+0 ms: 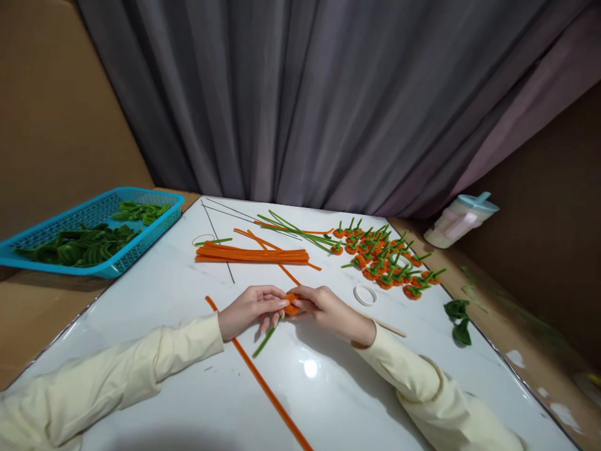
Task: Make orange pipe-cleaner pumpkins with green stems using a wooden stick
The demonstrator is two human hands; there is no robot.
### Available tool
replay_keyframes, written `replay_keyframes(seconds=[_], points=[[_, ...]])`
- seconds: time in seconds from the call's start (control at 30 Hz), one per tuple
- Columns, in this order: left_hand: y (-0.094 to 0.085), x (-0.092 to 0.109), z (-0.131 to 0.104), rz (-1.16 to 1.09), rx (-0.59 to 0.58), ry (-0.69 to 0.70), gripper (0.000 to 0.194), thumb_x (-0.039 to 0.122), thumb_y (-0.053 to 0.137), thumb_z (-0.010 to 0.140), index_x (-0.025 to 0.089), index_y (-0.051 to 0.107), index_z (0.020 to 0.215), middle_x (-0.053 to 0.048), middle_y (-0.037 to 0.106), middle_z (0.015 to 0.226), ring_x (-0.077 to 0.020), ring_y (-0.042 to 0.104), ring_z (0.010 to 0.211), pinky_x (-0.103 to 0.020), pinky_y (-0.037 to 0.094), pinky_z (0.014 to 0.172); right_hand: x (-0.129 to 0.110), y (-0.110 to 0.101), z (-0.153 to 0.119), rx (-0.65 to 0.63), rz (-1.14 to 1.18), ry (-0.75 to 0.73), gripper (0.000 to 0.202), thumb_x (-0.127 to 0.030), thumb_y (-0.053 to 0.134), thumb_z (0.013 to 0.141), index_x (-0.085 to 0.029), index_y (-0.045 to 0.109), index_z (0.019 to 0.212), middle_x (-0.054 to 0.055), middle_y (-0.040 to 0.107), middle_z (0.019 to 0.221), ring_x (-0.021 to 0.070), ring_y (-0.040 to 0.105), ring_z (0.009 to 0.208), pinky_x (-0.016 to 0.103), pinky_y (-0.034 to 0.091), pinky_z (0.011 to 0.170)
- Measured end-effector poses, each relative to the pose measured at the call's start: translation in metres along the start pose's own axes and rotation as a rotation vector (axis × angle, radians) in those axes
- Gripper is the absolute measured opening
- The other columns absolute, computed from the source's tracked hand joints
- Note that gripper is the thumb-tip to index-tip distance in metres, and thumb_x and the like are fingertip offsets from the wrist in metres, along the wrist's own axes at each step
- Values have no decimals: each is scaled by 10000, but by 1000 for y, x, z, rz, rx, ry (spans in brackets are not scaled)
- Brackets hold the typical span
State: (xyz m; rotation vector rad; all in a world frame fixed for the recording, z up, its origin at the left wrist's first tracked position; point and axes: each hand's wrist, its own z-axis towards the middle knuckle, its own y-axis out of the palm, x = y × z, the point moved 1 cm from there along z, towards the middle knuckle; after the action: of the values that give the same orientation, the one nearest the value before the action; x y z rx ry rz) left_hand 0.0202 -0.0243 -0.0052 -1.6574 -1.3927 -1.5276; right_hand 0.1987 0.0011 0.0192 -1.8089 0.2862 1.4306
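Between the fingertips of my left hand (253, 309) and my right hand (326, 308) is a small orange pipe-cleaner pumpkin (292, 305), pinched from both sides. A green pipe-cleaner stem (266, 340) sticks out below my left fingers, pointing down and left; where it joins the orange coil is hidden. One long orange pipe cleaner (272, 394) lies on the table, passing under my left wrist to the near edge. Just beyond both hands rests a bundle of orange pipe cleaners (251, 254).
Several finished orange pumpkins with green stems (375, 250) cluster at the back right. Green pipe cleaners (295, 228), a white ring (365, 295), a thin wooden stick (385, 324) and dark green leaves (459, 321) lie about. A blue basket (106, 270) stands left, a lidded cup (457, 219) right.
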Motion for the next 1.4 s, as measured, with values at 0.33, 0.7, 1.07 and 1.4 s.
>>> replay_keyframes(seconds=[0.33, 0.7, 1.07, 1.4], points=[[-2, 0, -1, 31, 29, 15, 322, 377, 726, 678, 103, 586, 775, 4, 594, 550, -51, 485, 394, -144, 361, 354, -24, -17, 14, -61, -372, -77, 172, -13, 551, 733, -109, 694, 727, 42, 681, 593, 125, 624, 540, 181, 442, 524], [1, 4, -4, 154, -33, -9, 270, 357, 699, 698, 112, 594, 740, 30, 554, 505, -40, 437, 376, -151, 325, 368, -21, -14, 18, -130, -330, -61, 33, -109, 682, 684, -124, 696, 657, 29, 683, 560, 128, 635, 529, 173, 442, 496], [-1, 4, -3, 133, 14, -12, 304, 399, 707, 677, 114, 612, 719, 30, 549, 492, -48, 431, 365, -165, 323, 359, -27, -10, 16, -167, -346, -51, 186, 13, 536, 706, -122, 665, 711, 21, 666, 565, 122, 636, 526, 160, 427, 481], [-3, 1, -2, 196, -70, -51, 303, 399, 716, 672, 119, 599, 676, 23, 563, 483, -51, 456, 372, -173, 360, 392, -26, -7, 15, -225, -305, -51, 110, -49, 601, 692, -138, 659, 662, -11, 646, 519, 104, 590, 457, 161, 405, 454]])
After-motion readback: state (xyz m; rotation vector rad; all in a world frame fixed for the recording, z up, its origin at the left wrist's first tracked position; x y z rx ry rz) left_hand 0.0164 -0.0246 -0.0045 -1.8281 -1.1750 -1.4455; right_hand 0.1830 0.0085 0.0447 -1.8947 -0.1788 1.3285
